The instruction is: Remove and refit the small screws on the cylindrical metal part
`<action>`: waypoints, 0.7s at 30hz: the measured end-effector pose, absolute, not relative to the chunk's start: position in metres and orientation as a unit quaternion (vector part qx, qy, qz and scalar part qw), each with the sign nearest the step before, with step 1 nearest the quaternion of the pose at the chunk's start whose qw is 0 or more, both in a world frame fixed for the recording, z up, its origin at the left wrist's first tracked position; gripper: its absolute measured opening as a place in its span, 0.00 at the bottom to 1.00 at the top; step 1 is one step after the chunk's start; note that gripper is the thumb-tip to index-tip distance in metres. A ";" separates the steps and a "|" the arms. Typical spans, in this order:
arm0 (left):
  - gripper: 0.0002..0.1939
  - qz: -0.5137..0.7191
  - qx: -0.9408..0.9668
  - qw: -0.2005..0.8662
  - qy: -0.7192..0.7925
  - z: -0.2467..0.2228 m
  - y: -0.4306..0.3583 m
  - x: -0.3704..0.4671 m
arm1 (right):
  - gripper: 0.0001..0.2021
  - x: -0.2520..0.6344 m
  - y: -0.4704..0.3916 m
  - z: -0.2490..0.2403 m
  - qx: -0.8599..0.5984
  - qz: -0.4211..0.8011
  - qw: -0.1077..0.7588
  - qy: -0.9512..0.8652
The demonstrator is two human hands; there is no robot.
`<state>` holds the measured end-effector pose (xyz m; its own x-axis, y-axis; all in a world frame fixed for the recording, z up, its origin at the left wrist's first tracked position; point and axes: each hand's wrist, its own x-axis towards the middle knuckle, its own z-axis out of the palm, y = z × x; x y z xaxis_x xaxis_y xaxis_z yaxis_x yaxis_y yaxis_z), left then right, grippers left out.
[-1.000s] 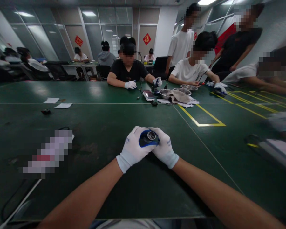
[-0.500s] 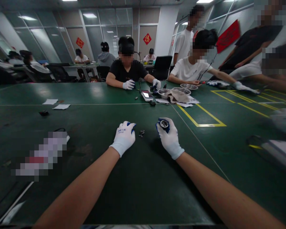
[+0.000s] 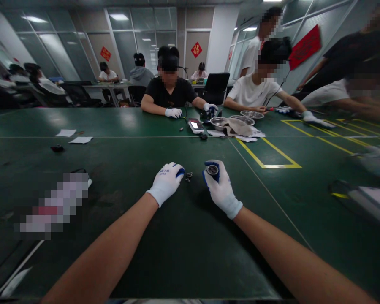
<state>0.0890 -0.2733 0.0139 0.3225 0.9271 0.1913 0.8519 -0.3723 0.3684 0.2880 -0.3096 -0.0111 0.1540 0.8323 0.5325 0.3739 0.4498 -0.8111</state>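
My right hand [image 3: 221, 185], in a white glove with blue palm, is wrapped round a small dark cylinder with a silvery round rim [image 3: 212, 170]. Its open-looking top faces up toward me; the lower part is hidden by the fingers. A small cluster of shiny metal pieces [image 3: 188, 176] lies on the green table between my hands, too small to name. Just left of these pieces, my left hand [image 3: 166, 180], gloved alike, rests back-up with its fingers curled down and together. Whatever may be between those fingertips is hidden.
A blurred-out long pale object [image 3: 58, 202] with a cable lies at left, near a small black item [image 3: 57, 148] and paper slips [image 3: 80, 140]. Across the table, gloved co-workers sit by metal bowls [image 3: 218, 122], a cloth [image 3: 239, 127] and a white device [image 3: 195, 126].
My left hand has shifted slightly right, closer to the metal pieces, its fingers curling more. My right hand has moved a little left and lower with the cylinder, which is tilted differently.
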 end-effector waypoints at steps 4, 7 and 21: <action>0.11 0.224 0.807 0.132 0.530 0.017 -0.277 0.087 | 0.17 0.286 -0.308 -0.019 -0.475 0.239 0.598 -0.599; 0.17 0.331 0.798 0.186 0.468 0.020 -0.288 0.087 | 0.24 0.278 -0.312 -0.020 -0.444 0.276 0.599 -0.606; 0.15 0.484 0.695 0.278 0.453 0.027 -0.324 0.076 | 0.23 0.272 -0.296 -0.015 -0.453 0.146 0.504 -0.720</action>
<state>0.0763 -0.3237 0.0268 0.1207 0.8994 0.4202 0.3603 -0.4341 0.8257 0.2723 -0.2965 -0.0145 -0.0805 0.8003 0.5941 0.5064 0.5462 -0.6672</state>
